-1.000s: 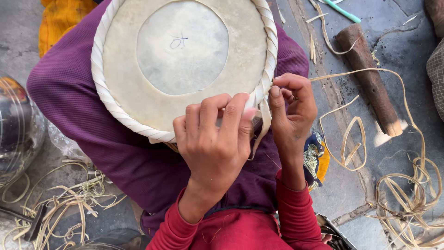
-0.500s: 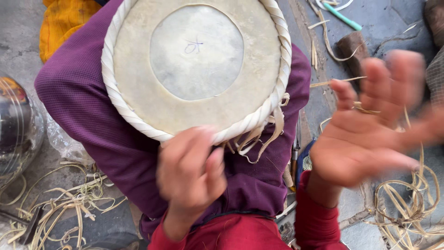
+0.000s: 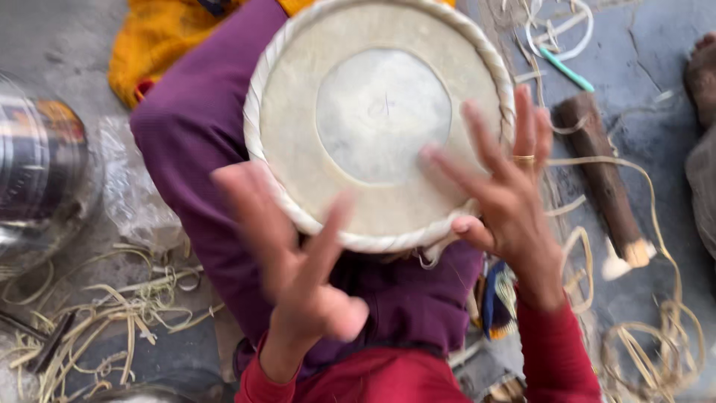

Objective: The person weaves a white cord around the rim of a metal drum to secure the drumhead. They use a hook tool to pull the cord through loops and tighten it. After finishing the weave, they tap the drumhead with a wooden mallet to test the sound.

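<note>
A round drum head [image 3: 380, 119] with a pale skin, a lighter centre circle and a braided white rim rests on my lap over purple cloth [image 3: 194, 149]. My left hand [image 3: 298, 261] hovers blurred over the near left rim, fingers spread, holding nothing. My right hand [image 3: 500, 186], with a ring on one finger, is spread over the right side of the skin, its fingertips above the surface. Whether either hand touches the skin I cannot tell.
A wooden stick [image 3: 604, 179] lies on the ground to the right, among loose pale hide strips [image 3: 656, 343]. More strips [image 3: 97, 321] lie at lower left. A shiny metal vessel [image 3: 37, 164] stands at left, yellow cloth [image 3: 156, 37] at top.
Both hands let go of the strip at the rim's near edge, opened with fingers spread and moved up over the drum head. The view shifted, so the drum sits further right.
</note>
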